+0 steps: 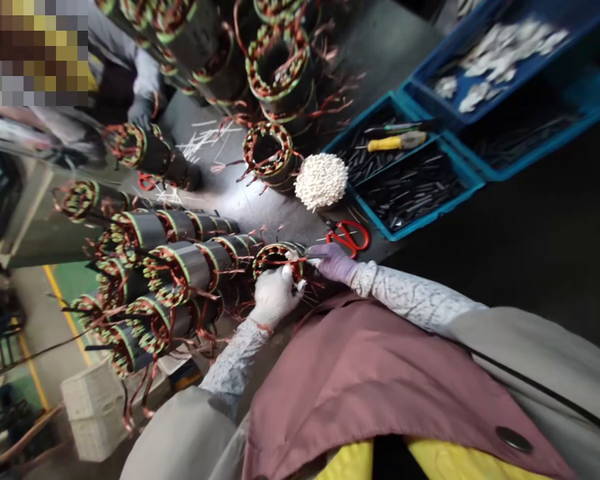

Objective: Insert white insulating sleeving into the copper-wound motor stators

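I see my left grip (275,297) in a white glove. It is closed on the near end of a stator (279,261), right at the top of the frame's middle, by the bottom of the row. My right grip (333,261) wears a purple glove and sits at the stator's rim, close to thin copper wires (295,261). It may be pinching one, but I cannot tell. The stator looks heavy and stiff, and the wires look soft and bendy, so I would hold the steel body, not the wires.

Just past my hands lie red scissors (347,237) on the bench (280,223). Further up sit a round white bundle (321,181) and a blue tray (433,212) holding a yellow screwdriver (397,141). More stators (177,267) pile up on the left. At the upper left, another person's gloved hand (141,112) rests near a stator.
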Tool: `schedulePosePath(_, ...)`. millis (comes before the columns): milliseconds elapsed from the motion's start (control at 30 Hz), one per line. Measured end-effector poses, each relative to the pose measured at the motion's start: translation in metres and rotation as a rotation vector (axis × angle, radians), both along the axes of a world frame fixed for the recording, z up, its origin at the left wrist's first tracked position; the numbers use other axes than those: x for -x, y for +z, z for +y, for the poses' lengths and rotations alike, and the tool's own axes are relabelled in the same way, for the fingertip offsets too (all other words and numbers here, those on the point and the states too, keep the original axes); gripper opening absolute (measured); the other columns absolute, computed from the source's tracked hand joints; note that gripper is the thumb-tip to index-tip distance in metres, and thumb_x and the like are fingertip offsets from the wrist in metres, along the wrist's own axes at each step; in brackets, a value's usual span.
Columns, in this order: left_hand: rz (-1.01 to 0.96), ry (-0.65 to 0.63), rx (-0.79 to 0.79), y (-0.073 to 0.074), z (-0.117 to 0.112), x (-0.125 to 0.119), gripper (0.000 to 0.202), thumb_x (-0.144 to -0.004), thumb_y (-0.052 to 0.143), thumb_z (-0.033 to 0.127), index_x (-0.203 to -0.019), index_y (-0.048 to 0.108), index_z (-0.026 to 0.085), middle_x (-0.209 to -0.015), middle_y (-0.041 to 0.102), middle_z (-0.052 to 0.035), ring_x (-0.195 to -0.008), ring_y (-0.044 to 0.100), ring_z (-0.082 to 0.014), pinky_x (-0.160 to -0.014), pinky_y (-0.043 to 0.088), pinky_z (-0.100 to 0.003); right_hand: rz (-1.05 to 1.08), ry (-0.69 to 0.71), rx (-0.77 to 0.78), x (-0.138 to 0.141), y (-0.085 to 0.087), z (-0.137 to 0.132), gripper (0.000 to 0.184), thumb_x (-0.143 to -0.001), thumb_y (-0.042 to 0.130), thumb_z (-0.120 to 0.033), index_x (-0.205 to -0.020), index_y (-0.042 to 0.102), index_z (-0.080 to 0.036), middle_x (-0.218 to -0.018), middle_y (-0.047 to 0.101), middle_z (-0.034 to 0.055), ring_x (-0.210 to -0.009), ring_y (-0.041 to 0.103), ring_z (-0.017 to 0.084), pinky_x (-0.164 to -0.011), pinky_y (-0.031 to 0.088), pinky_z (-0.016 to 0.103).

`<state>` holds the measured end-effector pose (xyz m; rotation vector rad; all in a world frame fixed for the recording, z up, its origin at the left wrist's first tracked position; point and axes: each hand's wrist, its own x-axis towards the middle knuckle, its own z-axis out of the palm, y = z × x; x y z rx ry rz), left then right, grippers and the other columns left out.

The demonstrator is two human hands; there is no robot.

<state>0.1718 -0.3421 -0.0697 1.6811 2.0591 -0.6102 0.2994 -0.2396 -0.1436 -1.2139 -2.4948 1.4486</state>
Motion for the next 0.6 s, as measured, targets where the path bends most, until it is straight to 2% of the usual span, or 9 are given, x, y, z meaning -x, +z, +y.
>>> schedulePosePath(67,0.024,0.005,0.016,0.002,0.001,0.000,0.037,-0.089,0.051,0.045,-0.111,0.062,0.017,-0.097,0.073,-0.0113,-0.088,0.070,-0.0286,-0.073,0.050,-0.036,-0.024,-0.010,-0.030,-0.032,0.003,0.023,0.020,-0.087,0.060,-0.022,-0.098,0.076,-0.022,-0.100,0.076,0.0046,-0.092,0.070,0.019,-0.086,0.053,0.029)
schedulePosePath(133,0.033,0.004,0.027,0.004,0.002,-0.001,0.036,-0.089,0.051,0.044,-0.110,0.062,0.017,-0.095,0.073,-0.0108,-0.089,0.070,-0.0286,-0.074,0.049,-0.035,-0.119,-0.045,-0.106,-0.075,0.006,0.054,0.029,-0.091,0.054,-0.022,-0.112,0.074,-0.020,-0.115,0.072,0.0114,-0.106,0.067,0.024,-0.095,0.049,0.037)
schedulePosePath(167,0.041,0.008,0.035,0.005,0.002,-0.002,0.036,-0.089,0.051,0.045,-0.109,0.062,0.017,-0.095,0.073,-0.0107,-0.089,0.070,-0.0286,-0.074,0.049,-0.035,-0.260,-0.030,-0.192,-0.095,0.007,0.072,0.031,-0.092,0.052,-0.022,-0.114,0.073,-0.020,-0.117,0.070,0.0126,-0.108,0.066,0.025,-0.093,0.049,0.039)
schedulePosePath(233,0.049,0.014,0.051,0.005,0.003,-0.003,0.036,-0.089,0.051,0.045,-0.108,0.062,0.017,-0.095,0.073,-0.0109,-0.089,0.070,-0.0285,-0.075,0.049,-0.035,-0.519,0.127,-0.243,-0.123,0.008,0.104,0.028,-0.093,0.053,-0.022,-0.112,0.074,-0.019,-0.122,0.067,0.0161,-0.109,0.065,0.028,-0.089,0.048,0.042)
schedulePosePath(333,0.038,0.015,0.057,0.004,0.003,-0.004,0.038,-0.090,0.050,0.046,-0.110,0.062,0.017,-0.098,0.073,-0.0115,-0.092,0.069,-0.0280,-0.078,0.049,-0.035,-0.767,0.325,-0.218,-0.126,0.007,0.132,0.025,-0.091,0.060,-0.022,-0.111,0.075,-0.016,-0.123,0.064,0.0211,-0.110,0.063,0.033,-0.085,0.046,0.045)
schedulePosePath(400,0.022,0.004,0.047,0.003,0.001,-0.004,0.040,-0.090,0.050,0.046,-0.114,0.061,0.016,-0.100,0.072,-0.0119,-0.096,0.069,-0.0274,-0.081,0.049,-0.035,-0.823,0.359,-0.199,-0.115,0.007,0.135,0.026,-0.091,0.062,-0.022,-0.112,0.073,-0.012,-0.121,0.064,0.0230,-0.112,0.063,0.035,-0.083,0.045,0.046)
schedulePosePath(500,0.023,0.003,0.028,0.002,0.000,-0.004,0.045,-0.089,0.051,0.047,-0.121,0.059,0.016,-0.099,0.072,-0.0122,-0.097,0.068,-0.0275,-0.082,0.049,-0.035,-0.785,0.292,-0.197,-0.107,0.005,0.132,0.028,-0.095,0.058,-0.026,-0.111,0.071,-0.008,-0.119,0.065,0.0218,-0.112,0.063,0.032,-0.081,0.042,0.042)
schedulePosePath(600,0.026,0.021,0.011,0.002,-0.001,-0.005,0.044,-0.090,0.050,0.047,-0.119,0.060,0.016,-0.097,0.073,-0.0128,-0.096,0.069,-0.0282,-0.081,0.049,-0.036,-0.755,0.125,-0.248,-0.115,0.005,0.133,0.032,-0.097,0.055,-0.030,-0.115,0.068,-0.007,-0.122,0.065,0.0216,-0.113,0.062,0.032,-0.080,0.040,0.043)
